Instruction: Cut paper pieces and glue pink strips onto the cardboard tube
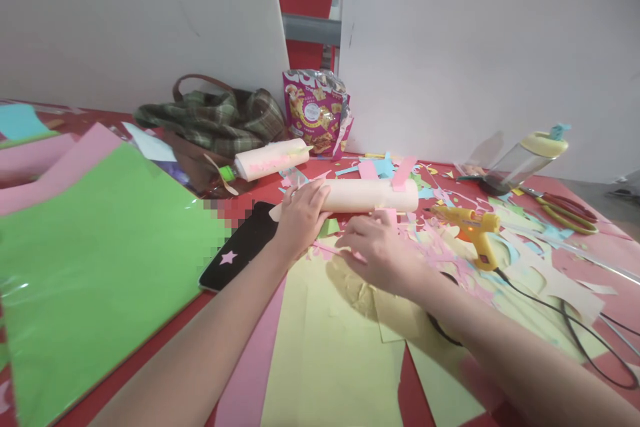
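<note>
A craft table: coloured paper scraps (450,247) everywhere, glue gun (473,227) at three o'clock, scissors (567,208) beyond, green sheets (95,267) at nine.

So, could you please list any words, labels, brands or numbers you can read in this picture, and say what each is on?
None can be read.
Purple foil snack bag: printed label, too blurred to read.
Black phone: only a pink star sign, no letters.
Pale bottle with green cap: pinkish marks, illegible.
Yellow glue gun: no text to be made out.

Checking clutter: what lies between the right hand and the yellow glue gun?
In the head view, pink paper scraps on the table lie between the right hand and the glue gun.
</note>
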Tool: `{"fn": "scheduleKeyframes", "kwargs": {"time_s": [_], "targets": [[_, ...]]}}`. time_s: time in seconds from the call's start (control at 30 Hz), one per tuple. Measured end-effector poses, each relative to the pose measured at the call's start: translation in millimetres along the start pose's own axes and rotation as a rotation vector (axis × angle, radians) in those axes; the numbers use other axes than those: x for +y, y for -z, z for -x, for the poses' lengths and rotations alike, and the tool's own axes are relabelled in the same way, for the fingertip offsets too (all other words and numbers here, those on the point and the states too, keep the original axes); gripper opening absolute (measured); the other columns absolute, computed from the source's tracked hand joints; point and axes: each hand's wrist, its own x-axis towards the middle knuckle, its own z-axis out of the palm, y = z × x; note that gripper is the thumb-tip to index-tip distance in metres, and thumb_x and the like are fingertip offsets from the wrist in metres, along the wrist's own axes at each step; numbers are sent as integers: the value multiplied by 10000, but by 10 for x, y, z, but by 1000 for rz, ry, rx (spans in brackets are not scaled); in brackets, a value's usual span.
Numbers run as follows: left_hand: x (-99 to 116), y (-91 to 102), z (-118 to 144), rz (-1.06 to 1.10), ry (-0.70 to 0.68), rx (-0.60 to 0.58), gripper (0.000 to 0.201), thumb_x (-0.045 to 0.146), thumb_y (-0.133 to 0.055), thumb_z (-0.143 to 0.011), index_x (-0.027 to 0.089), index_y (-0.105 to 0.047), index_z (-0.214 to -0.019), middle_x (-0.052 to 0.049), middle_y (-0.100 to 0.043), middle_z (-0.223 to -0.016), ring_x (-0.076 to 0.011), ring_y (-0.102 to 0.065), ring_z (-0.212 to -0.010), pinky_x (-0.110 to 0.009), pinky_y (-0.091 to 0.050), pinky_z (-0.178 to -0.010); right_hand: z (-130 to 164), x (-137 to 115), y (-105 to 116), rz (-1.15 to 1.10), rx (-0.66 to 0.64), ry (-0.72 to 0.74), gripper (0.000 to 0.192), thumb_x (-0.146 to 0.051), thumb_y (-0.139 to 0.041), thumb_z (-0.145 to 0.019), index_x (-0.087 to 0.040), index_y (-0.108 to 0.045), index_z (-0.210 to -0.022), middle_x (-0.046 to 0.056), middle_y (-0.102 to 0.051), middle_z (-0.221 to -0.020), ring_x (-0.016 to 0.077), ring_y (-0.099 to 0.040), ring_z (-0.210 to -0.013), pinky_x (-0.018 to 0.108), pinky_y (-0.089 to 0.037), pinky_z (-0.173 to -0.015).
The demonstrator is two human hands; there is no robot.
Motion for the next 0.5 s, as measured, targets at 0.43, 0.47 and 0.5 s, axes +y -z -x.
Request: {"fn": "scheduleKeyframes", "kwargs": {"time_s": [0.43, 0.47, 0.5], "targets": [[-13, -25, -1, -17, 17, 12, 352, 208, -465, -762, 179, -394, -1105, -79, -437, -1230, -222, -388, -1114, -406, -196, -950, -146, -384, -397, -328, -275, -22, 77, -152, -541, -717, -172, -614, -726, -2, -552, -754, 98, -485, -659, 286, -199, -651], [-15, -27, -1, -18, 15, 11, 352, 206, -466, -761, 181, -393, -1104, -78, -437, -1230, -223, -392, -1111, -407, -196, -949, -146, -397, -400, -336, -275, -38, 87, -133, -534, -711, -168, -613, -722, -2, -555, -750, 97, -486, -656, 285, -200, -648], [-17, -30, -1, -19, 12, 11, 352, 205, -467, -760, 182, -393, -1103, -79, -437, -1230, -223, -396, -1108, -409, -195, -948, -144, -407, -407, -344, -274, -52, 97, -122, -526, -708, -166, -612, -719, 0, -558, -748, 97, -486, -655, 284, -203, -644]]}}
